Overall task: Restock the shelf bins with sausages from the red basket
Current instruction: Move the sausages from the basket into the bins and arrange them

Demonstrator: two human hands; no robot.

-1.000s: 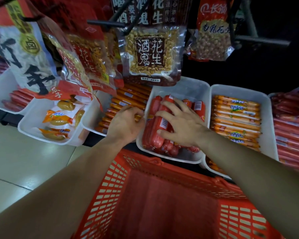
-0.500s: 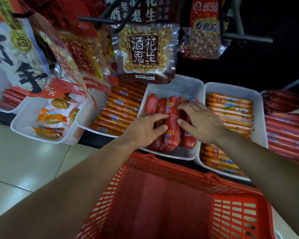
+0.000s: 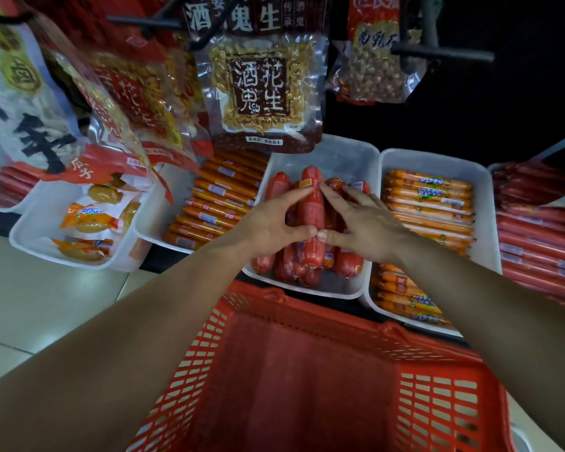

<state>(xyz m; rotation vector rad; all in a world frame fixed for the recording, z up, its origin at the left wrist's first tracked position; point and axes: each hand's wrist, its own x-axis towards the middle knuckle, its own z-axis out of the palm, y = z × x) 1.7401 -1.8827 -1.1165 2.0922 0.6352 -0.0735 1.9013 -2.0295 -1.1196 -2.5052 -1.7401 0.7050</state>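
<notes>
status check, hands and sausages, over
Left hand and right hand pinch top red sausage in middle white bin. Red basket shows no sausages. Hanging peanut bag overhangs bin's back, clear of hands.

Left hand (image 3: 268,228) and right hand (image 3: 371,223) are bare; behind the fingers (image 3: 291,197), bare forearms (image 3: 163,308); short trimmed thumbnails (image 3: 312,230).

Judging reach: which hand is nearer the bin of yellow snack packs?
Left. The left hand grips the top red sausage on the side toward the snack bin; the right hand grips its far side.
</notes>
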